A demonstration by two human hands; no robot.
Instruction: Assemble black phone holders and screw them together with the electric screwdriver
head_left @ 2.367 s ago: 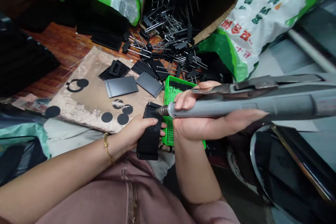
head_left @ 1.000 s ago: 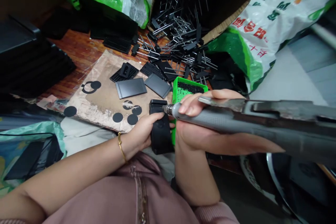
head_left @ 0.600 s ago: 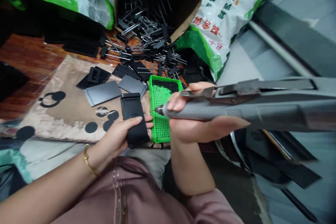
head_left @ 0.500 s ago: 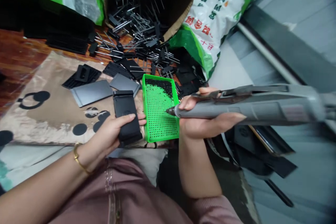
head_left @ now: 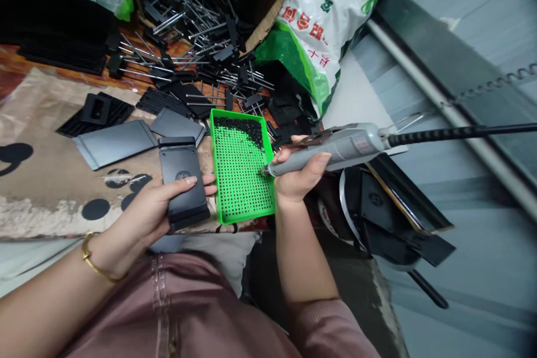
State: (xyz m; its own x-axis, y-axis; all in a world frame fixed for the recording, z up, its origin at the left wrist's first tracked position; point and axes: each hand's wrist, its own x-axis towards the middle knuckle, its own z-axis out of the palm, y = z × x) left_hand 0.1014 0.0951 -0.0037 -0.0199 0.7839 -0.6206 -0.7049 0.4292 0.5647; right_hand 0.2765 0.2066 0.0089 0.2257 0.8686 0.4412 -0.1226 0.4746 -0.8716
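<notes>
My left hand [head_left: 153, 204] holds a black rectangular plastic part [head_left: 181, 170], thumb on its face, fingers under it and showing at its right edge. In my right hand [head_left: 297, 176] is a grey electric screwdriver [head_left: 348, 145], its tip over the right side of a green perforated tray [head_left: 243, 179]. Small black screws [head_left: 247, 128] are heaped at the tray's far end. Grey panels [head_left: 117, 142] and a black piece with an oval slot [head_left: 95, 109] lie left of the tray.
Behind the tray, black parts with metal rods [head_left: 197, 22] spill from a cardboard box [head_left: 272, 14]. A printed bag [head_left: 319, 17] stands at the back right. More black parts [head_left: 381, 207] lie at the lower right.
The view has shifted, so most things sit further left. The screwdriver is now angled more away from the camera, showing its cable. Both hands keep their hold.
</notes>
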